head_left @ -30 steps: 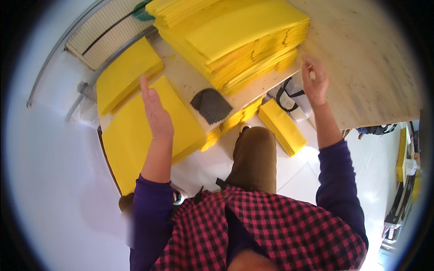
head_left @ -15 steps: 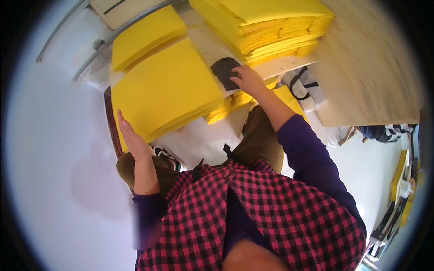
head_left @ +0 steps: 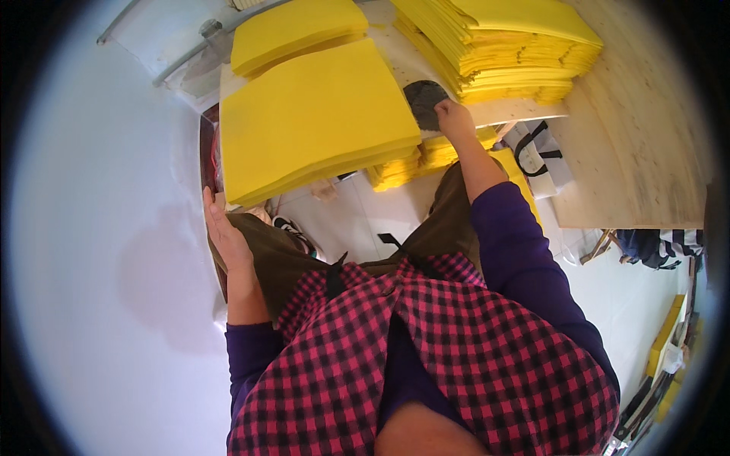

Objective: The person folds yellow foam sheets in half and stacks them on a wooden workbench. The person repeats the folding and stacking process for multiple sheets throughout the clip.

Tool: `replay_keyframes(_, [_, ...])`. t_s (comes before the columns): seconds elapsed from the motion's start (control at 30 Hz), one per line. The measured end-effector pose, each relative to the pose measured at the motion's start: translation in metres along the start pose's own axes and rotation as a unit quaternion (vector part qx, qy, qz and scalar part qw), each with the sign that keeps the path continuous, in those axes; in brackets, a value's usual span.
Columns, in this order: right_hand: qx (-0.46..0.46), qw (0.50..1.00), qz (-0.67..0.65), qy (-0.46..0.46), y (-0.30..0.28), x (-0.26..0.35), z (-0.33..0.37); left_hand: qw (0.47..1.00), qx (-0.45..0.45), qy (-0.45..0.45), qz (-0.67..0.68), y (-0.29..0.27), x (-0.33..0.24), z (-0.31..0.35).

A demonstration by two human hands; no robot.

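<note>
A pale wooden table (head_left: 631, 152) is spreading across the far and right side, with a wide stack of yellow sheets (head_left: 319, 114) lying at the left, a taller yellow pile (head_left: 525, 57) standing far right and a smaller yellow stack (head_left: 296, 34) resting far left. Near the wide stack's near left corner, the left hand (head_left: 228, 237) is stretching out flat and open, holding nothing. Between wide stack and tall pile, a dark grey cloth (head_left: 423, 105) is lying on the table, the right hand (head_left: 455, 121) pinching its right edge between closed fingers.
</note>
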State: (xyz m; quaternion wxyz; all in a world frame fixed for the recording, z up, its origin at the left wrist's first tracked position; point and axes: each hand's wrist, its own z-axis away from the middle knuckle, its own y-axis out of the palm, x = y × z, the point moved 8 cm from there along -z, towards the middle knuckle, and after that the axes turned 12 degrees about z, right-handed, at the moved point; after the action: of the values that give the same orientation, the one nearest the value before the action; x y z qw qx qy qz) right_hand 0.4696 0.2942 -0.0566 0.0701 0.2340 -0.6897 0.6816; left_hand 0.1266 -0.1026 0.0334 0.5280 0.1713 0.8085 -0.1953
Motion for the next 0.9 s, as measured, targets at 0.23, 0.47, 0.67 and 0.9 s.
replay_keyframes(0.23, [0.006, 0.994, 0.1, -0.035, -0.003, 0.022, 0.009, 1.0, 0.012, 0.002, -0.012, -0.008, 0.012, -0.001])
replay_keyframes(0.47, [0.018, 0.996, 0.083, -0.018, 0.006, 0.013, -0.006, 0.999, 0.025, 0.026, -0.035, -0.013, 0.007, 0.002])
replay_keyframes(0.67, [-0.076, 0.996, -0.001, -0.042, -0.023, 0.016, 0.017, 0.998, 0.052, 0.037, -0.028, -0.017, 0.011, -0.017])
replay_keyframes(0.9, [-0.194, 0.96, -0.149, -0.136, -0.053, 0.031, 0.055, 0.994, 0.081, 0.064, -0.036, -0.012, 0.017, -0.055])
